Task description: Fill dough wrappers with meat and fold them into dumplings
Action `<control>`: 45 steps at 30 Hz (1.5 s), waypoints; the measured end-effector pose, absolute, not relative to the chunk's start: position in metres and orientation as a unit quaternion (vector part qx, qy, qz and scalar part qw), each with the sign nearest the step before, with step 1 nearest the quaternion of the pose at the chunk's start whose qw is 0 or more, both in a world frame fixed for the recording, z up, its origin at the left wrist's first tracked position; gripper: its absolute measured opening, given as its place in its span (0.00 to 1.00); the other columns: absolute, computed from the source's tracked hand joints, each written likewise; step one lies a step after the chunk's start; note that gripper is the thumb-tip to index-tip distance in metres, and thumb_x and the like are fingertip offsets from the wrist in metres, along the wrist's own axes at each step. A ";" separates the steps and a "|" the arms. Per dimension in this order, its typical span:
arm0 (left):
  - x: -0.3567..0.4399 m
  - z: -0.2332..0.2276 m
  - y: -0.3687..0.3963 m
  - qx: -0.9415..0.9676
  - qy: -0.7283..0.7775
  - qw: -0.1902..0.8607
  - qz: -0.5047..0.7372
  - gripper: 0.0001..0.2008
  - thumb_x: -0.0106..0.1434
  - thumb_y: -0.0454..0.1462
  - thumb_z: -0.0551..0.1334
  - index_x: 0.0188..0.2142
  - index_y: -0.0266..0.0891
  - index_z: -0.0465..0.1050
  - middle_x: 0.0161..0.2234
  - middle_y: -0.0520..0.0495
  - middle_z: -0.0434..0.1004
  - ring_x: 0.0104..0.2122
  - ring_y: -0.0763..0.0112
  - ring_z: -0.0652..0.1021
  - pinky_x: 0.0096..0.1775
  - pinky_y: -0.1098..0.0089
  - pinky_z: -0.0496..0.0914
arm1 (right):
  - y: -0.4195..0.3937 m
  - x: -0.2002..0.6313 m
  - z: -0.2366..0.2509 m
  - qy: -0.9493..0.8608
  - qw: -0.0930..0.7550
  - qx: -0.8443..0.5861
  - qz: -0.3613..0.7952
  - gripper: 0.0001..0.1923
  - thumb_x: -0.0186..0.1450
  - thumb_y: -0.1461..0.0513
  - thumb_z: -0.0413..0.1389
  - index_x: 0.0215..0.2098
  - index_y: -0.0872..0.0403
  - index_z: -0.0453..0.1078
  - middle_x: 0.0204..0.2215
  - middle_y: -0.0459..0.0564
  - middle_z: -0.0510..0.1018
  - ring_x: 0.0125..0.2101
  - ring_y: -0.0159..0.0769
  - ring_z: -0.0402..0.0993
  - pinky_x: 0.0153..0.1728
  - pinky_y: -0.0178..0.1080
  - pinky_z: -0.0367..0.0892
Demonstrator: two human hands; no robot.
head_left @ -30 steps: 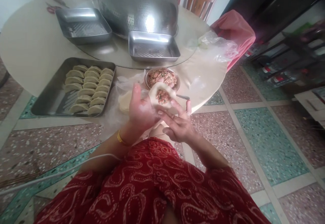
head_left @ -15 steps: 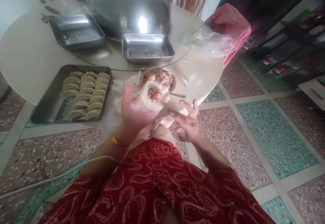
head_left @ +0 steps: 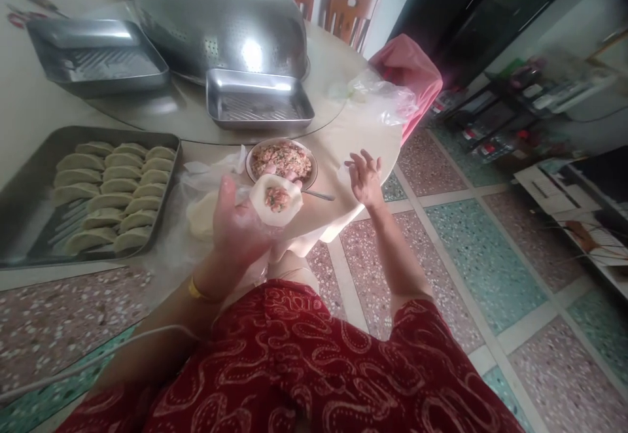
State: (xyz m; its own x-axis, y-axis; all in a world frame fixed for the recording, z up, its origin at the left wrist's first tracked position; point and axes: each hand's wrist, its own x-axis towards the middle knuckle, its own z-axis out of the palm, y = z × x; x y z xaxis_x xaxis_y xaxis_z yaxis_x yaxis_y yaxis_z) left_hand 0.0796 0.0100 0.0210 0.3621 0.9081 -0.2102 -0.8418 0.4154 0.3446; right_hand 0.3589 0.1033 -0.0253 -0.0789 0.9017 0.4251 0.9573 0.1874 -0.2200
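Note:
My left hand [head_left: 240, 227], palm up, holds a round dumpling wrapper [head_left: 294, 209] across its fingers, and a lump of meat filling [head_left: 277, 199] sits at the wrapper's middle. Just behind it is a bowl of minced filling [head_left: 284, 158], with a utensil's metal handle [head_left: 318, 195] sticking out to the right. Over the table's right edge, my right hand [head_left: 366, 178] is open, fingers slightly bent and apart, beside a small pale thing [head_left: 343, 173] that I cannot make out. A stack of wrappers [head_left: 202, 217] on plastic lies left of my left hand.
A large tray [head_left: 24, 224] with rows of folded dumplings stands at the left. Two more metal trays [head_left: 260, 122] [head_left: 112, 86] and a big domed steel lid [head_left: 216, 21] are at the back. A plastic bag [head_left: 387, 96] lies at the right by a pink-covered chair [head_left: 417, 67].
My right hand has moved away from the wrapper, out to the right and forward over the table edge. The left hand still holds the filled wrapper. The view has turned to the right.

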 end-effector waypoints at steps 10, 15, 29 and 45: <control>0.087 0.025 0.015 0.066 0.188 0.819 0.538 0.36 0.67 0.61 0.46 0.60 0.40 0.66 0.54 0.38 0.76 0.62 0.50 0.70 0.58 0.52 0.69 | 0.088 0.362 -0.015 -0.727 0.286 -0.620 -0.068 0.28 0.74 0.54 0.33 0.53 0.54 0.72 0.51 0.56 0.79 0.65 0.51 0.62 0.68 0.67 0.41; 0.085 0.029 0.012 0.072 0.182 0.818 0.541 0.34 0.67 0.61 0.46 0.56 0.40 0.69 0.55 0.39 0.76 0.62 0.51 0.70 0.59 0.55 0.69 | 0.038 0.321 0.002 -0.754 0.435 -0.491 -0.042 0.26 0.74 0.53 0.33 0.63 0.47 0.62 0.49 0.51 0.80 0.65 0.47 0.62 0.68 0.66 0.48; 0.076 0.026 0.001 0.072 0.111 0.852 0.507 0.33 0.68 0.60 0.47 0.58 0.41 0.69 0.54 0.38 0.76 0.64 0.46 0.67 0.60 0.46 0.67 | -0.015 0.240 -0.026 -0.872 0.360 -0.300 -0.139 0.25 0.73 0.49 0.40 0.63 0.44 0.64 0.50 0.45 0.81 0.70 0.39 0.53 0.72 0.54 0.23; 0.080 0.035 -0.001 0.093 0.140 0.824 0.540 0.34 0.67 0.61 0.46 0.54 0.38 0.70 0.52 0.36 0.77 0.63 0.46 0.69 0.62 0.46 0.65 | -0.013 0.273 -0.023 -0.845 0.392 -0.318 -0.176 0.27 0.74 0.50 0.39 0.70 0.40 0.53 0.48 0.42 0.82 0.70 0.36 0.52 0.73 0.52 0.27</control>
State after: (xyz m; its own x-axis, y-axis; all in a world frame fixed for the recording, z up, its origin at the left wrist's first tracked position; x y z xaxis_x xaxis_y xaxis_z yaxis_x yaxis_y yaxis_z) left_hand 0.0795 -0.0010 0.0352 0.3768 0.9172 -0.1292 -0.8650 0.3983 0.3050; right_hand 0.2726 -0.0127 -0.0234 -0.4893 0.3995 0.7752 0.6761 0.7352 0.0479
